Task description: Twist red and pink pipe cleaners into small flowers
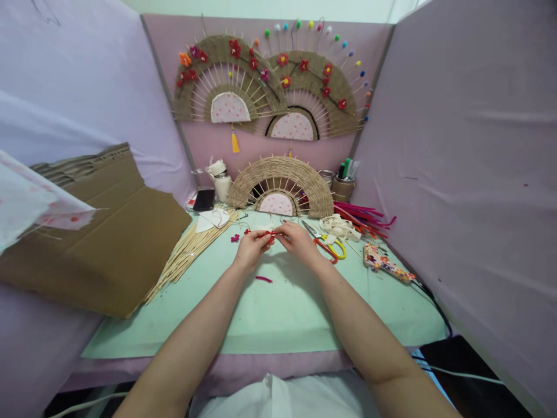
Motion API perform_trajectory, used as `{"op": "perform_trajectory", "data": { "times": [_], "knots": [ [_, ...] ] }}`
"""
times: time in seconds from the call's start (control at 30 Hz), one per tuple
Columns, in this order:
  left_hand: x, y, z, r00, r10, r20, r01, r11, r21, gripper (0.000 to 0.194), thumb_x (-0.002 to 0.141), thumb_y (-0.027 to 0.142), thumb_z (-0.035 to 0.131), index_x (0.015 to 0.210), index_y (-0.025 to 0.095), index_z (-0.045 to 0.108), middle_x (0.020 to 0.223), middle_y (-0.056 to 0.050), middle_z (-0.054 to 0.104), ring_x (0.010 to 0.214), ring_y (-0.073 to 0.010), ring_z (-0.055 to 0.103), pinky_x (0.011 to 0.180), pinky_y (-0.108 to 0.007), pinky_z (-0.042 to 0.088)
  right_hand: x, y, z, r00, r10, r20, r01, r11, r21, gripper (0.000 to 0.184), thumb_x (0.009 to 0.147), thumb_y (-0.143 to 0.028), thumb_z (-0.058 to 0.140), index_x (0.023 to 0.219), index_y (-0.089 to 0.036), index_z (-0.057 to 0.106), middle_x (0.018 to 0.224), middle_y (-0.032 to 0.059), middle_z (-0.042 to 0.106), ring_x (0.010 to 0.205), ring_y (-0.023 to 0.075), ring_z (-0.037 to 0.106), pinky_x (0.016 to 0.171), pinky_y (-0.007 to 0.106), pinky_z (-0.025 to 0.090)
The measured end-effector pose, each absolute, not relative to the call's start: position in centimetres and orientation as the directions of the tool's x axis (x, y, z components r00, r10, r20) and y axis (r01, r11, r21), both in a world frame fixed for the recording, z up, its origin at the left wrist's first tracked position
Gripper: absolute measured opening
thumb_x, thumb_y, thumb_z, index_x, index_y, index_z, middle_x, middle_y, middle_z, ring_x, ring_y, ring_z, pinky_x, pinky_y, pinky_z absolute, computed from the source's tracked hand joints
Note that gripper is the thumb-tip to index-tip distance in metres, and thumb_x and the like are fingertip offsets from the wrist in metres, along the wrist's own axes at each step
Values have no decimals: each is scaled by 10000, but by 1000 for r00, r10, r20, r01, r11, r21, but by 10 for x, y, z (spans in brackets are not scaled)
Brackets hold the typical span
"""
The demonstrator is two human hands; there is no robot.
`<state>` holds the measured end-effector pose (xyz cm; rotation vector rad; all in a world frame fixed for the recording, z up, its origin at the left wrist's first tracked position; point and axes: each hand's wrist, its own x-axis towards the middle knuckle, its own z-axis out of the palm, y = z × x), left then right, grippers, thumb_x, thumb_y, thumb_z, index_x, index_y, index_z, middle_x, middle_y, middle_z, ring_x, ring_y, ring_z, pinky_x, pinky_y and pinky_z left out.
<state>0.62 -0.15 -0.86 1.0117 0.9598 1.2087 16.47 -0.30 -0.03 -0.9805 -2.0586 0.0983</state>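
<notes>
My left hand (pixel 251 249) is closed, pinching a small red pipe cleaner piece (pixel 271 238) that looks bent into petals. From the other side, the fingertips of my right hand (pixel 298 241) close on the same piece, and their exact grip is too small to make out. Left of my fingers lie a small magenta pipe cleaner flower (pixel 235 238) and a bit of red. A short magenta pipe cleaner (pixel 263 279) rests on the green tabletop (pixel 287 319) nearer to me. Beside my right wrist are orange-handled scissors (pixel 325 249) and a yellow-handled pair (pixel 340 251).
A twine-wrapped fan (pixel 281 168) stands behind my hands; two decorated fans (pixel 235 49) hang above. Thin sticks (pixel 187 249) and a large cardboard sheet (pixel 96 232) are at left. Pipe cleaners (pixel 361 213) and a corded, flower-patterned glue gun (pixel 387 266) lie right.
</notes>
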Motion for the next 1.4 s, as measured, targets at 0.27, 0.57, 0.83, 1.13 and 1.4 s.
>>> {"op": "perform_trajectory", "data": {
  "times": [0.27,0.57,0.83,1.13,1.4],
  "knots": [
    [9,-4,-4,97,995,-29,-270,54,961,375,512,340,787,769,130,611,649,-30,642,631,-111,587,630,-240,433,164,-2,-2,-356,695,625,564,692,-450,154,865,-186,498,877,-190,651,846,56,657,800,160,584,740,278,431],
    [9,-2,-6,88,995,-41,-248,62,967,353,495,344,787,717,127,617,630,-29,635,613,-105,576,626,-240,438,161,-2,-4,-349,685,639,553,701,-451,158,863,-154,488,887,-188,641,853,52,658,814,160,581,763,284,433],
    [9,-2,-5,79,996,-45,-217,61,974,349,503,337,779,720,119,614,634,-37,641,602,-109,577,622,-250,439,161,-2,-4,-377,706,599,617,674,-406,115,859,-181,514,893,-179,624,856,64,638,831,172,564,773,296,414],
    [7,5,-16,66,994,88,-126,-79,989,245,566,280,738,718,123,628,636,-40,649,634,-145,616,686,-307,486,158,-1,-5,-348,786,511,682,586,-437,81,857,-171,492,836,-180,570,827,46,588,799,165,511,727,285,383],
    [9,5,-19,37,981,188,4,-189,982,135,634,226,673,732,139,641,674,-31,656,632,-150,615,662,-287,482,156,-3,-5,-280,855,436,651,503,-569,117,829,-192,461,732,-173,525,747,16,561,708,131,470,652,250,346]
  ]
}}
